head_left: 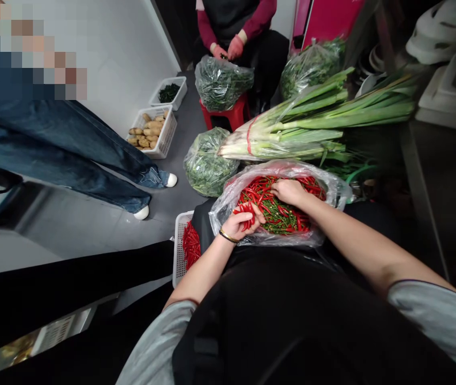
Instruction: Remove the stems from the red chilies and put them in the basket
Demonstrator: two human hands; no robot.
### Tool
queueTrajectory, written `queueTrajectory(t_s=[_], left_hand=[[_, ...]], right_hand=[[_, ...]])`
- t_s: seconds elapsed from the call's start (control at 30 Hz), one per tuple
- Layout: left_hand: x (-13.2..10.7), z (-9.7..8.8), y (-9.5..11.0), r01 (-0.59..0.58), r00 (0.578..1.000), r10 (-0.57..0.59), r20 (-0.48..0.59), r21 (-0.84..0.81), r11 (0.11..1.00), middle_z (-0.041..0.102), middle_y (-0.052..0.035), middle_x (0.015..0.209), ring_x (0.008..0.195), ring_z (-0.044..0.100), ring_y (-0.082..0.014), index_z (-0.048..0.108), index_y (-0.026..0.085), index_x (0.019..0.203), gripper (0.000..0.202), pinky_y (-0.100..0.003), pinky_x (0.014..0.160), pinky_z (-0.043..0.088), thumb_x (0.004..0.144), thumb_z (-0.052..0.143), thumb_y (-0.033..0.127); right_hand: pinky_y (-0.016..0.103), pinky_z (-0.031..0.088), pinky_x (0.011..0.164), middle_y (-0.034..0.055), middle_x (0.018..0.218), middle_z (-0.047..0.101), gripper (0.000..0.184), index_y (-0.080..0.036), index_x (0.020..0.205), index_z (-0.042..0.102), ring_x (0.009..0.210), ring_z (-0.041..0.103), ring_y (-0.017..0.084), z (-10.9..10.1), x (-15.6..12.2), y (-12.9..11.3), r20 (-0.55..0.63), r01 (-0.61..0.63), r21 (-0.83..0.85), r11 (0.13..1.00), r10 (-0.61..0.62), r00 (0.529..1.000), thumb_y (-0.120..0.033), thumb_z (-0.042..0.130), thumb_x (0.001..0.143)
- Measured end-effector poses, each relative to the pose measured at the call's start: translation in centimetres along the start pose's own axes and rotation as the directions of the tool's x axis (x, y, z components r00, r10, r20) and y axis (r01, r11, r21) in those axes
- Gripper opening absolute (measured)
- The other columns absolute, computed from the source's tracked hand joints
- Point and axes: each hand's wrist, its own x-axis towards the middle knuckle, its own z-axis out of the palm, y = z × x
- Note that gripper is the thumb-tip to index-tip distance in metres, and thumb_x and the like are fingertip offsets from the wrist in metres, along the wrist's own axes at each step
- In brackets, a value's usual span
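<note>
A clear plastic bag (334, 187) on my lap is full of red chillies (282, 214) with green stems. My left hand (239, 224) is closed around a bunch of red chillies at the bag's near left rim. My right hand (290, 191) reaches into the pile, fingers curled down among the chillies; what it holds is hidden. A white basket (179, 251) to the left of my lap holds more red chillies (191, 246).
A bundle of long green leeks (312, 125) lies behind the bag. Bags of greens (207, 163) stand on the floor. A seated person in red sleeves (232, 48) handles a bag on a red stool. Baskets of ginger (151, 131) stand by the wall. A person's jeans-clad legs (91, 155) cross the left.
</note>
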Motion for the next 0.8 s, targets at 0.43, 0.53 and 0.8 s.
queueTrajectory(t_s=[0.43,0.53,0.8], left_hand=[[0.6,-0.4,-0.4,0.108,0.994,-0.108,0.011,-0.023,0.994,0.06,-0.0022,0.06,0.046,0.055,-0.0111,0.053,0.014,0.077,0.034,-0.015,0.036,0.026,0.056,0.074,0.029],[0.2,0.2,0.0,0.059,0.998,-0.06,-0.035,-0.038,0.998,0.039,0.0068,0.047,0.037,0.035,-0.0033,0.042,0.016,0.066,0.037,-0.013,0.034,0.019,0.062,0.076,0.032],[0.8,0.5,-0.7,0.147,0.971,-0.123,-0.204,0.109,0.983,0.04,0.0078,0.046,0.035,0.031,-0.0013,0.041,0.016,0.063,0.043,-0.015,0.034,0.015,0.063,0.078,0.039]], right_hand=[[0.03,0.047,0.071,0.0144,0.112,0.064,0.037,-0.018,0.108,0.067,0.091,0.065,0.023,-0.4,-2.3,-0.5,-0.021,0.026,0.026,0.999,-0.025,0.999,-0.037,0.039,0.094],[0.032,0.047,0.072,0.0198,0.112,0.063,0.034,-0.012,0.109,0.066,0.092,0.065,0.026,-0.3,-0.5,-1.5,0.047,0.065,0.001,0.998,-0.065,0.997,-0.031,0.043,0.091],[0.03,0.046,0.079,0.0082,0.109,0.07,0.034,-0.019,0.115,0.063,0.094,0.065,0.021,0.3,-4.1,1.4,0.008,0.109,0.14,0.984,-0.111,0.994,-0.024,0.043,0.087]])
